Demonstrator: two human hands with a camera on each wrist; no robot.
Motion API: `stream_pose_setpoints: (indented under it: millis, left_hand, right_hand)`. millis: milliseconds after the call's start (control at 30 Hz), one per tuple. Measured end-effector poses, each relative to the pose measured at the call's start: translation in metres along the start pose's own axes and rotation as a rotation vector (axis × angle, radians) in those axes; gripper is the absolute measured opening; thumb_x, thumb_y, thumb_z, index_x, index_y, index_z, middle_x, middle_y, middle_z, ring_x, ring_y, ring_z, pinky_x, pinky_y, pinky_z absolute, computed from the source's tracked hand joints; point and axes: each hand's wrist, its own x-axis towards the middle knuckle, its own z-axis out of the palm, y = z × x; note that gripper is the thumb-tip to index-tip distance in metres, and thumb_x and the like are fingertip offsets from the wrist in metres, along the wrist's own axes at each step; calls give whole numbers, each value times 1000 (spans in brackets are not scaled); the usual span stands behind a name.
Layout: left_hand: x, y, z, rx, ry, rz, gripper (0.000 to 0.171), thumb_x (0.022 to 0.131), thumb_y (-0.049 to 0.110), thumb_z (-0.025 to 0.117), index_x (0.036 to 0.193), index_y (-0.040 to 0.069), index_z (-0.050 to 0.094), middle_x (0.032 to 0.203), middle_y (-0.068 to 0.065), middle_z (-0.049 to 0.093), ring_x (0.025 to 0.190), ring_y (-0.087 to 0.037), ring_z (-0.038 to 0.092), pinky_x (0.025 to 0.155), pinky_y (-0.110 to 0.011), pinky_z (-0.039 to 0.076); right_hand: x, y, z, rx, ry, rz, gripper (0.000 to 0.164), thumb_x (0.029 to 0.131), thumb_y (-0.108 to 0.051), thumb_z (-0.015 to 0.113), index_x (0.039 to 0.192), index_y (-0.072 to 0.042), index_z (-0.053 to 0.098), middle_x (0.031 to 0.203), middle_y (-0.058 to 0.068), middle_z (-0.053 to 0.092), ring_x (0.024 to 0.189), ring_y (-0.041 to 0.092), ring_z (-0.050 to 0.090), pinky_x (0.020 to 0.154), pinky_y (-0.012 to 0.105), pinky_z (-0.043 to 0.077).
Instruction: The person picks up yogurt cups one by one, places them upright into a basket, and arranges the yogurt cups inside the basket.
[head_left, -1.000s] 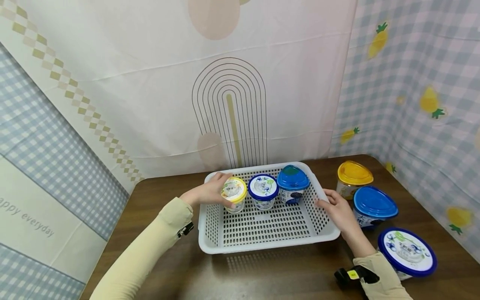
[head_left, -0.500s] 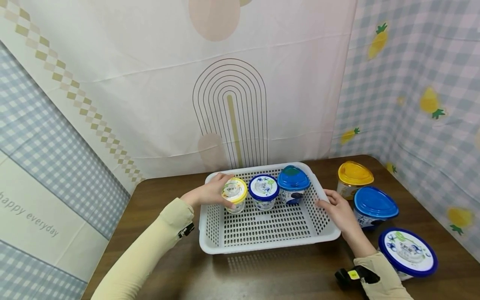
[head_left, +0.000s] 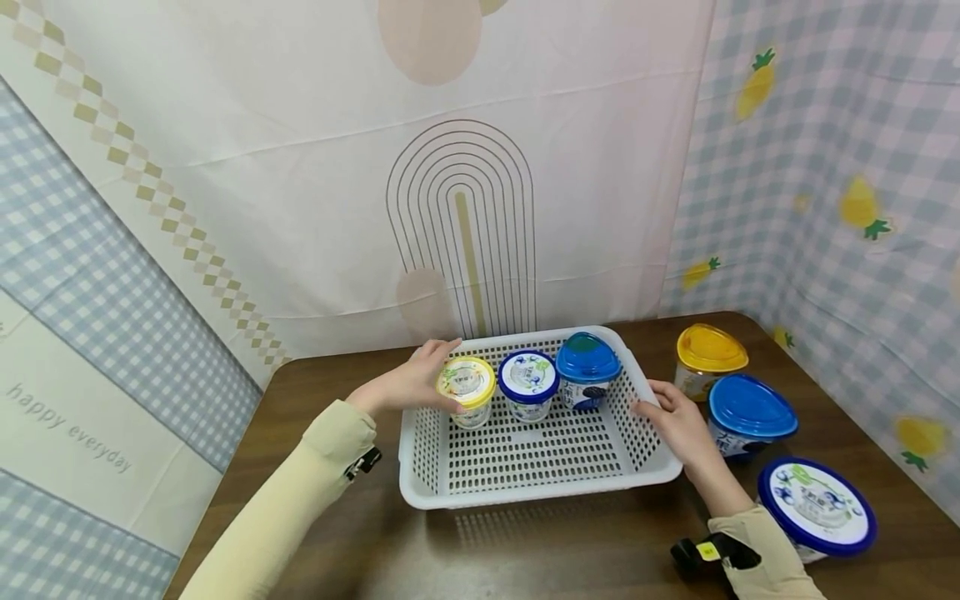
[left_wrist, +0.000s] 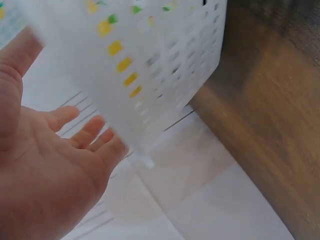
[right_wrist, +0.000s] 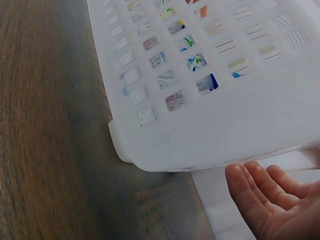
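Note:
A white plastic basket (head_left: 536,483) with perforated walls stands on the table. Inside it is a row of a yellow-lidded tub (head_left: 467,382), a round tub with a dark blue rim (head_left: 528,375) and a blue-lidded tub (head_left: 587,358). My left hand (head_left: 405,383) reaches over the basket's left rim, thumb and fingers spread beside the yellow-lidded tub. In the left wrist view its fingers (left_wrist: 95,132) are loosely extended near the basket wall. At the right rim, my right hand (head_left: 682,425) grips the basket; the right wrist view shows its fingers (right_wrist: 260,185) at the rim.
Right of the basket, a yellow-lidded container (head_left: 708,350), a blue-lidded container (head_left: 752,406) and a large round tub (head_left: 819,504) stand on the brown wooden table (head_left: 420,554). Patterned cloth (head_left: 322,208) hangs behind the table and along its sides.
My left hand has drawn back slightly to the left and its fingers have come away from the yellow-lidded tub. The right hand and the basket stay where they were.

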Motion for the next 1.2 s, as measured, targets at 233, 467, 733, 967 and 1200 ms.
stream_pose_setpoints:
  millis: [233, 467, 733, 967, 1200]
  left_hand:
    - [-28, -4, -16, -39, 151, 10, 107, 82, 40, 83, 163, 18, 17, 158, -14, 27, 147, -33, 25, 114, -58, 30]
    - [-58, -12, -30, -46, 339, 0, 91, 87, 35, 80, 159, 15, 29, 150, -14, 40, 139, -33, 39, 111, -56, 34]
    - [-81, -21, -14, -114, 517, -44, 75, 89, 37, 78, 149, 5, 47, 137, -16, 56, 128, -36, 52, 107, -52, 41]
    - [-87, -31, 17, -139, 521, -141, 73, 90, 47, 74, 146, 6, 51, 131, -15, 61, 122, -36, 56, 101, -54, 45]
    - [-84, -34, 39, -181, 449, -182, 79, 89, 45, 76, 147, 0, 47, 124, -13, 66, 113, -30, 61, 95, -49, 50]
  right_hand:
    - [0, 0, 0, -17, -1, 8, 62, 101, -29, 59, 151, -2, 34, 144, 29, 49, 108, 39, 66, 85, 48, 58]
    - [0, -1, 1, -26, -5, 13, 64, 101, -30, 59, 152, -3, 33, 145, 29, 48, 110, 41, 64, 85, 49, 58]
    - [-1, -2, -1, -31, -11, 18, 64, 101, -30, 59, 152, -2, 32, 146, 30, 47, 110, 41, 64, 85, 49, 58]
    - [-1, -2, -1, -40, -8, 14, 64, 101, -31, 58, 152, -2, 33, 145, 29, 48, 112, 42, 63, 88, 50, 56]
    - [0, -1, -1, -59, 5, -9, 62, 101, -32, 59, 149, 0, 36, 142, 29, 52, 106, 34, 66, 87, 46, 57]
